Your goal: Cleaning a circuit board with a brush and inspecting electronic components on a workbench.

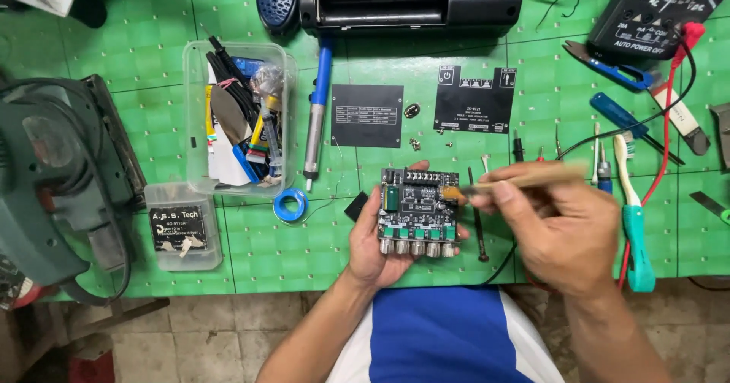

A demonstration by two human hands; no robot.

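— How many hands are at work, and on what?

— Two. The left hand (374,250) is cupped shut around one circuit board (417,213), held above the green mat (289,254) at its near edge. The right hand (559,227) pinches one small brush (525,179), its bristles touching the board's right edge.

— And the labelled items?

— Two black rectangular plates (367,115) with white print lie side by side behind the board. One clear lidded box (185,226) with a black label sits at the left, below one open clear tray (237,117) of tools.
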